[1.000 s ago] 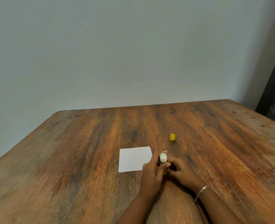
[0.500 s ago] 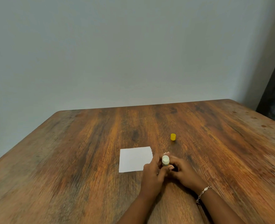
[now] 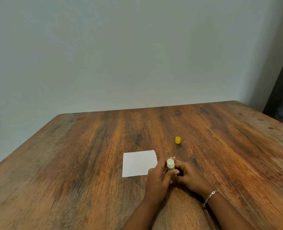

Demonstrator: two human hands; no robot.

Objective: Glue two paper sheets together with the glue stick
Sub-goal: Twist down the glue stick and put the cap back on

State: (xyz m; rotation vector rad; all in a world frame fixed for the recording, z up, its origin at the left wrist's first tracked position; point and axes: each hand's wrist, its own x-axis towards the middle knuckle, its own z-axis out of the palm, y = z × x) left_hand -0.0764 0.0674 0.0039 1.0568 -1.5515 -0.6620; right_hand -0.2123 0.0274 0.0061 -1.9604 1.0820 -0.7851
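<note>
- The glue stick (image 3: 170, 164) stands upright and uncapped between the two hands, just right of the paper (image 3: 137, 163), with its open end facing up
- The left hand (image 3: 157, 178) wraps its fingers round the barrel; its heel overlaps the paper's near right corner
- The right hand (image 3: 189, 176) curls its fingers in against the lower part of the stick; the base itself is hidden, so the exact grip there cannot be told
- The yellow cap (image 3: 177, 140) stands alone on the counter (image 3: 87, 163), well beyond the hands
- Change over the last second: the stick and both hands have shifted only slightly, and have held position over the last half second; cap and paper have not moved
- Judgement: with the cap off and both hands at the barrel and base, the step in hand is probably twisting the glue up; no glue is on the paper yet
- The paper's right edge looks stepped; whether one sheet or two lie there cannot be told
- Next move calls for tipping the stick onto the paper while one hand pins the sheet
</note>
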